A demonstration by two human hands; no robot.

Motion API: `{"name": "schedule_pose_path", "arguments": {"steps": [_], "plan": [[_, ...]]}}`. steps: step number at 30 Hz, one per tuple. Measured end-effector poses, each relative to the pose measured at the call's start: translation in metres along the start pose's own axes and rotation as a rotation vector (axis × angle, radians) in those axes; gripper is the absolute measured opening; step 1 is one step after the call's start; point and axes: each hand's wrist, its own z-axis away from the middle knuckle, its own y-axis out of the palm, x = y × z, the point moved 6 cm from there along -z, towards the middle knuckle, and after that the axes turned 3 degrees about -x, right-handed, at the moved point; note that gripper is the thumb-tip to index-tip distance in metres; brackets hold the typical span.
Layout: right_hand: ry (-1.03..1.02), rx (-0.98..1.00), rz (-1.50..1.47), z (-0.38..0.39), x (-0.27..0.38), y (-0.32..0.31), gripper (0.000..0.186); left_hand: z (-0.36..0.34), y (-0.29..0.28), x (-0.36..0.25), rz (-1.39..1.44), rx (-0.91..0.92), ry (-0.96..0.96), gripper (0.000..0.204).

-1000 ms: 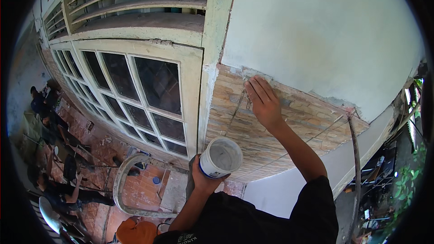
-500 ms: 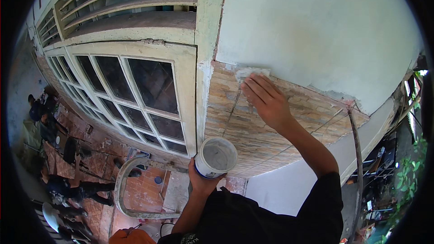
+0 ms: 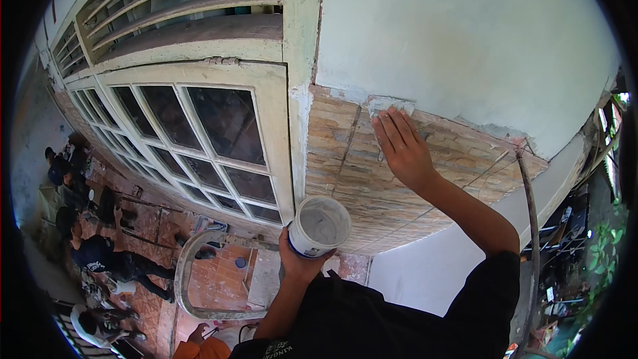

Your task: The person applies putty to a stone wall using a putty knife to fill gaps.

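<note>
Open white tub (image 3: 306,240), grey paste (image 3: 323,223) inside; apparently flat scraper (image 3: 397,102) against wall (image 3: 332,136).

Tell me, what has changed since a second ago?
The right hand has slid to the right along the top edge of the stone-look tiles, away from the window. The pale flat blade at its fingertips shows more plainly than at first. Nothing was visibly picked up or let go. The left hand still holds the tub beside the window's lower corner.
</note>
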Motion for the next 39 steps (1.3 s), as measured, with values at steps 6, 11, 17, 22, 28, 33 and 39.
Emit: {"name": "schedule_pose_path", "arguments": {"steps": [6, 11, 17, 22, 28, 33, 39], "plan": [[0.039, 0.018, -0.112, 0.022, -0.029, -0.015, 0.041, 0.002, -0.002, -0.001, 0.089, 0.012, -0.039, 0.066], [0.253, 0.047, -0.252, 0.061, -0.059, -0.039, 0.047, 0.002, -0.004, 0.001, 0.14, 0.008, -0.068, 0.066], [0.333, -0.035, -0.42, 0.03, -0.044, -0.082, 0.055, 0.003, -0.007, -0.007, 0.152, 0.061, -0.026, 0.066], [0.291, -0.114, -0.308, -0.018, 0.003, -0.019, 0.051, 0.011, -0.01, -0.008, 0.163, 0.037, -0.01, 0.068], [0.286, -0.138, -0.185, 0.018, -0.005, 0.06, 0.045, 0.015, -0.016, -0.001, 0.301, -0.155, -0.047, 0.062], [0.245, -0.066, -0.222, 0.023, -0.005, 0.067, 0.048, 0.01, -0.031, -0.007, 0.32, -0.107, 0.027, 0.062], [0.311, 0.076, -0.357, 0.021, -0.013, 0.04, 0.049, 0.011, -0.021, -0.005, 0.319, -0.182, 0.007, 0.064]]}}
